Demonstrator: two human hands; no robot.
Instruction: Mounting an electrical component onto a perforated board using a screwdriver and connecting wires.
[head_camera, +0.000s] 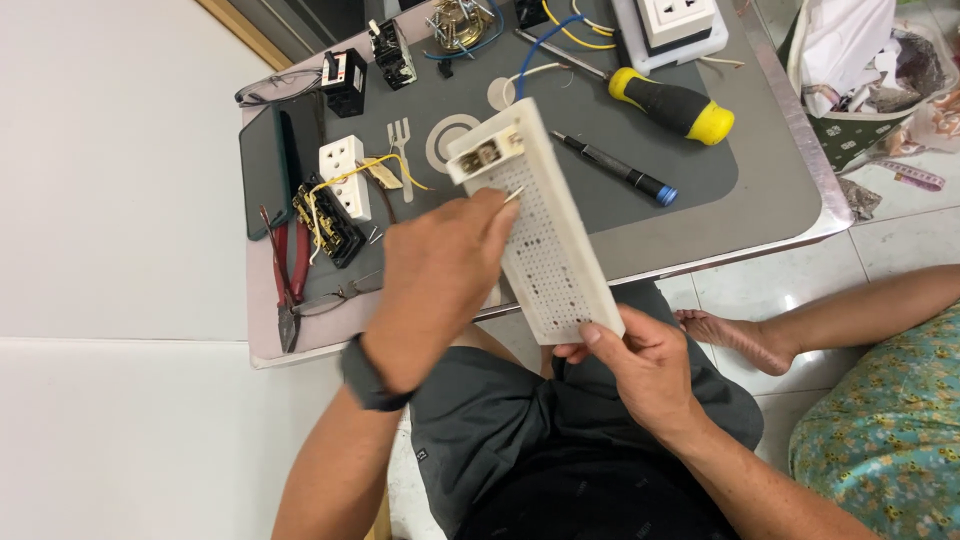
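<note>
My right hand (645, 370) grips the near end of a long white perforated plastic cover (545, 245), holding it tilted above the table edge with a small socket part at its far end. My left hand (440, 275), a dark watch on its wrist, pinches a thin metal pin or screw (514, 193) and holds its tip against the cover's perforated face.
A low grey table (770, 190) carries a yellow-and-black screwdriver (670, 103), a slim black screwdriver with blue tip (615, 168), red pliers (288, 275), a dark phone (265, 165), white sockets (345, 175), black parts and wires. Another person's leg and foot (760, 340) lie at the right.
</note>
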